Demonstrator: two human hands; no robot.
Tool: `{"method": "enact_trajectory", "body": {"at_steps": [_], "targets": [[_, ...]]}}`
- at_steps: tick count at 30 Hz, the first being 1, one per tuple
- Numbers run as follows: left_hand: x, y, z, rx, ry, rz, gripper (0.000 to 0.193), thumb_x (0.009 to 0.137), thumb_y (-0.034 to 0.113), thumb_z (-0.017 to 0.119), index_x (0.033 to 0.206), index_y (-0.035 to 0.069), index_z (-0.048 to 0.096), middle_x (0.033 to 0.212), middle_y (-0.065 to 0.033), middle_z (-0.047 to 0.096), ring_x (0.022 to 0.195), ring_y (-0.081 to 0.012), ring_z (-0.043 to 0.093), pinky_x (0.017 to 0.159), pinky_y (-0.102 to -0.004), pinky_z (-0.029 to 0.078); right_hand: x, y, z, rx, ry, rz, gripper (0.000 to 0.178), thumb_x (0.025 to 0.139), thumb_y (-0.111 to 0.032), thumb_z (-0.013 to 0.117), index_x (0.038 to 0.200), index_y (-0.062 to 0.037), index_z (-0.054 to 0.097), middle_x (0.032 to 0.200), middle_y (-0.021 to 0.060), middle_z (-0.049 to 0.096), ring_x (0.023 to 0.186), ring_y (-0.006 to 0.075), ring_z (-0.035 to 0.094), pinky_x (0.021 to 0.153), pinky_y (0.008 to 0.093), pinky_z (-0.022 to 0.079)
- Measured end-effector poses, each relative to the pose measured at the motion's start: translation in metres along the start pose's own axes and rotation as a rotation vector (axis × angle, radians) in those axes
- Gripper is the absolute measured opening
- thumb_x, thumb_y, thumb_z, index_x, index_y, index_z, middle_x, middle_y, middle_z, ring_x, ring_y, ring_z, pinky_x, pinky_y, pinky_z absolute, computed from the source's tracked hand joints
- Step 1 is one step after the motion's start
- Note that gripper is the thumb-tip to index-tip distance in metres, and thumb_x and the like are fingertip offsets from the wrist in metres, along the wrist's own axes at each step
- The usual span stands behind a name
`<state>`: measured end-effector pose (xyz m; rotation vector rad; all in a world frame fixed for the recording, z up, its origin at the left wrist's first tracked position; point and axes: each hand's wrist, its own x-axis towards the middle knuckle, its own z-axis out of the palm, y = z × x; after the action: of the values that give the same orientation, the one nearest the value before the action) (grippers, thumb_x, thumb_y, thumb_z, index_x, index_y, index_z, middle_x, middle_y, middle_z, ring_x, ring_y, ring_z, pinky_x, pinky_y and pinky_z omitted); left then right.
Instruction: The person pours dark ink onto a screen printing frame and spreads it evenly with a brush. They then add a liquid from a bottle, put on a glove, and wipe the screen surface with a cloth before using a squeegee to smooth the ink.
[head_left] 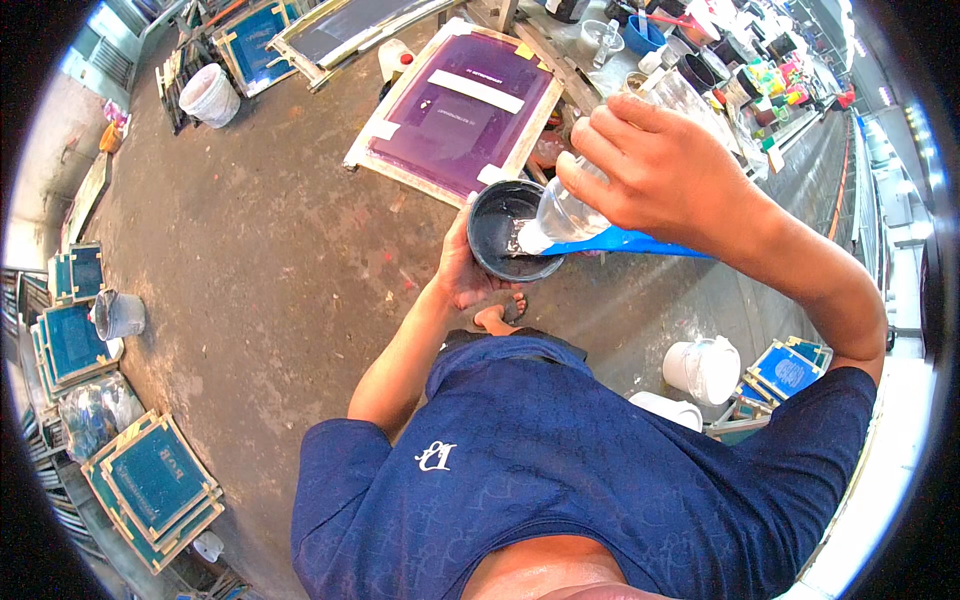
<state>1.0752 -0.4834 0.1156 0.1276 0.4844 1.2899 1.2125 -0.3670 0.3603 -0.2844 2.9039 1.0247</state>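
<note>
- The left grip [462, 262] is holding the black bowl [485, 228], which appears just below the purple screen [450, 140].
- The right grip [640, 165] is grasping a clear bottle [570, 215], tilted, its white tip [533, 237] over the bowl; whether they touch, I cannot tell surely.

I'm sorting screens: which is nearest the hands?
The purple screen, beyond the black bowl; the other screens are not purple and sit farther off.

A head-worn fisheye looks steeply down over the shirt [600, 470], left hand [460, 262] and right hand [640, 165] close below
</note>
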Motion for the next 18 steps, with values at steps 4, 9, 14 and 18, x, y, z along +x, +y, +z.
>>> {"method": "enact_trajectory", "body": {"at_steps": [4,9,14,18], "targets": [[0.006,0.002,-0.013,-0.083,-0.137,-0.040,0.074,0.091,0.070,0.037,0.142,0.017,0.046,0.131,-0.0137,0.059,0.106,-0.0338,0.066,0.068,-0.0499,0.062,0.010,0.001,0.006,-0.051,0.055,0.031,0.024,0.075,-0.018,0.061,0.098,-0.0092,0.063,0.088,0.0044,0.058,0.090,0.0189,0.060,0.090,0.0313,0.046],[0.005,0.004,-0.008,-0.063,-0.076,-0.031,0.078,0.089,0.073,0.039,0.143,0.017,0.045,0.133,-0.0143,0.058,0.107,-0.0353,0.065,0.070,-0.0510,0.061,0.015,0.014,0.017,-0.089,0.089,0.083,0.028,0.075,-0.016,0.062,0.102,-0.0093,0.064,0.090,0.0049,0.059,0.090,0.0190,0.060,0.089,0.0313,0.046],[0.003,0.008,-0.017,-0.069,-0.081,-0.012,0.078,0.088,0.073,0.039,0.142,0.017,0.046,0.134,-0.0143,0.057,0.109,-0.0375,0.063,0.072,-0.0534,0.060,0.006,0.017,0.009,-0.136,-0.047,0.112,0.025,0.075,-0.015,0.063,0.100,-0.0094,0.064,0.088,0.0050,0.059,0.089,0.0194,0.061,0.088,0.0311,0.046],[0.007,0.010,-0.022,-0.126,-0.122,-0.028,0.077,0.089,0.073,0.038,0.143,0.017,0.045,0.135,-0.0150,0.056,0.110,-0.0394,0.062,0.074,-0.0559,0.058,0.010,0.015,0.007,-0.082,0.000,0.113,0.021,0.075,-0.015,0.063,0.095,-0.0101,0.063,0.088,0.0043,0.059,0.090,0.0184,0.060,0.088,0.0307,0.046]]}}
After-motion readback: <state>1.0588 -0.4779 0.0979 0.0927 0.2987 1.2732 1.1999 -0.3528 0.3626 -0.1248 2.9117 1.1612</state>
